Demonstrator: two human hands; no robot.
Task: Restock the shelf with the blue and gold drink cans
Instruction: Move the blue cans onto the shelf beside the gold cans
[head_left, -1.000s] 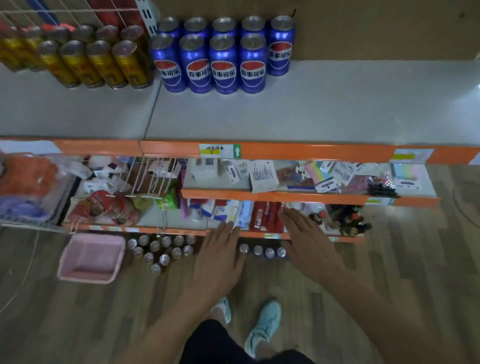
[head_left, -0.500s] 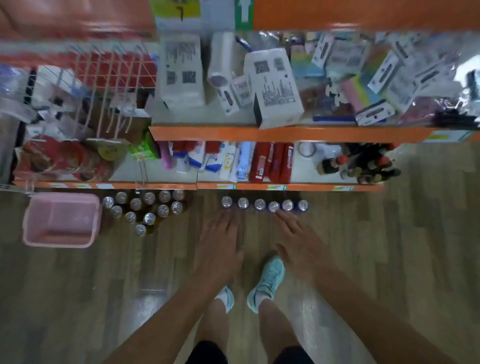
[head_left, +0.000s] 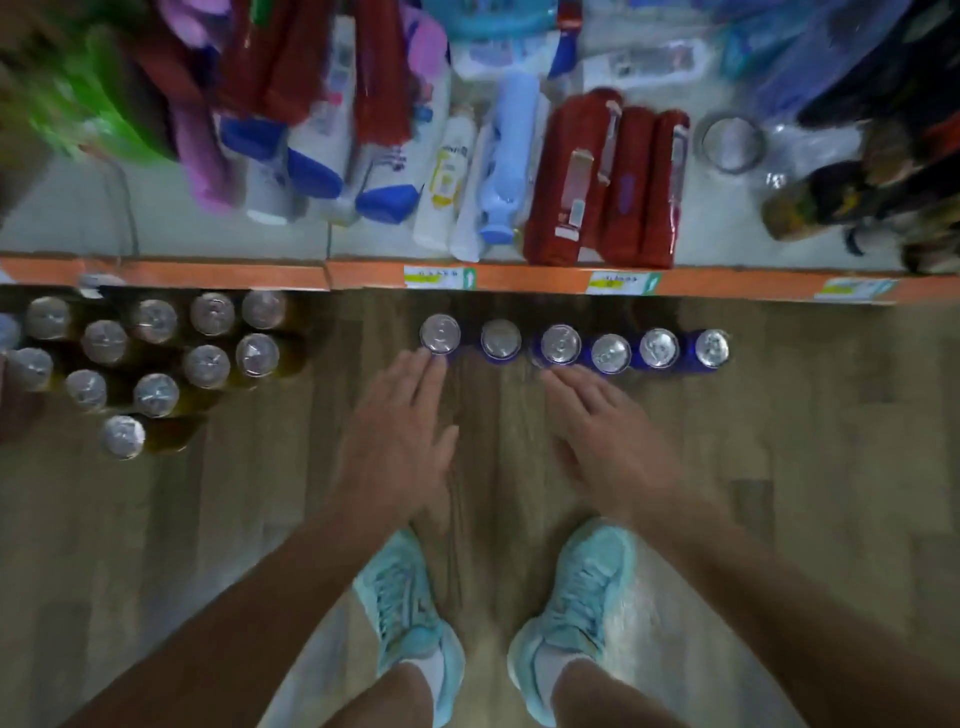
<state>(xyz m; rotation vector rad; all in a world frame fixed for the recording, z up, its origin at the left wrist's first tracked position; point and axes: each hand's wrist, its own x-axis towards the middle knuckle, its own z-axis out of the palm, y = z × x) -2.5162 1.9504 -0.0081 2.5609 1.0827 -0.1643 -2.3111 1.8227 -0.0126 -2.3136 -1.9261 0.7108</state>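
Left grip (head_left: 395, 441): spread flat, empty, fingertips at end blue can (head_left: 440, 334).
Right grip (head_left: 613, 441): flat, empty, beside third can (head_left: 560, 344).
Risk: a hasty reach may topple the row (head_left: 610, 353).

Both arms extended downward; left hand (head_left: 397, 441) and right hand (head_left: 613, 441) flat, fingers straight, holding nothing.

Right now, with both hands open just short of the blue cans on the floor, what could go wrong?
1. The blue cans stand close in a row; the left hand or right hand could nudge one over into its neighbours.
2. The orange shelf edge lies just beyond the row, so a lifted can might strike it.
3. A toppled can might roll into the gold cans.
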